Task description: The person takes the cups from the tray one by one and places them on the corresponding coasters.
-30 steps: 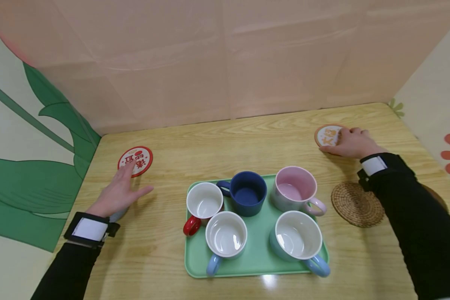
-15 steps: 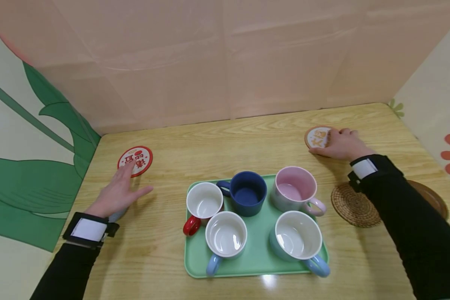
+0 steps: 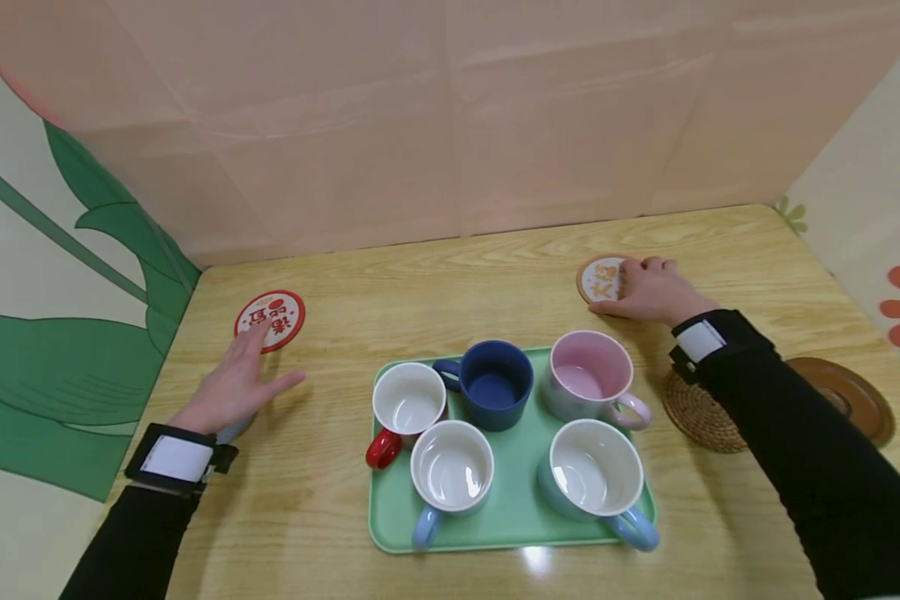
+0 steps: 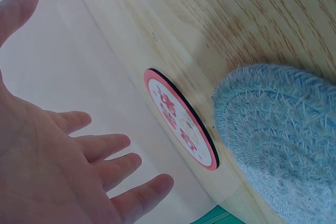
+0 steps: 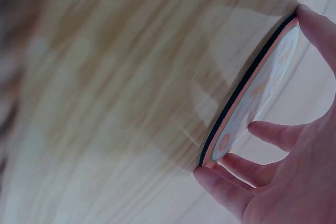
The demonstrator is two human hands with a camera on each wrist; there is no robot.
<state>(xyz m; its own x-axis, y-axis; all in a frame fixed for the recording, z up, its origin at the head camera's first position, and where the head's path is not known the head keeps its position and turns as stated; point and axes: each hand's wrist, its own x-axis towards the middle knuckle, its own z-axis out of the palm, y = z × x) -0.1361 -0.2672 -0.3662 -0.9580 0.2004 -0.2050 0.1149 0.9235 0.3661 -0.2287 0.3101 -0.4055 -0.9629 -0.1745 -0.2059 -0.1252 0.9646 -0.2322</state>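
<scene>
A flat lane crosses the far table (image 3: 420,292) between the red coaster (image 3: 281,310) and the tan coaster (image 3: 598,279); the far wall (image 3: 450,125) bounds it, and the right hand (image 3: 654,292) blocks its right end. A second lane runs near to far between the left hand (image 3: 232,382) and the tray (image 3: 517,521). Five mugs (image 3: 495,392) obstruct the tray, with a gap between the two near ones. The right sleeve (image 3: 795,450) spans the wicker mat (image 3: 697,412).

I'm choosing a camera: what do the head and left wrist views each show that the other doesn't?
Head only: the green tray, five mugs, and the right hand gripping the orange-rimmed coaster.
Left wrist only: the palm of the left hand, the black edge of the red coaster, the weave of the blue mat.
Both: left hand, red coaster, wooden table, and apparently part of the mat.
</scene>
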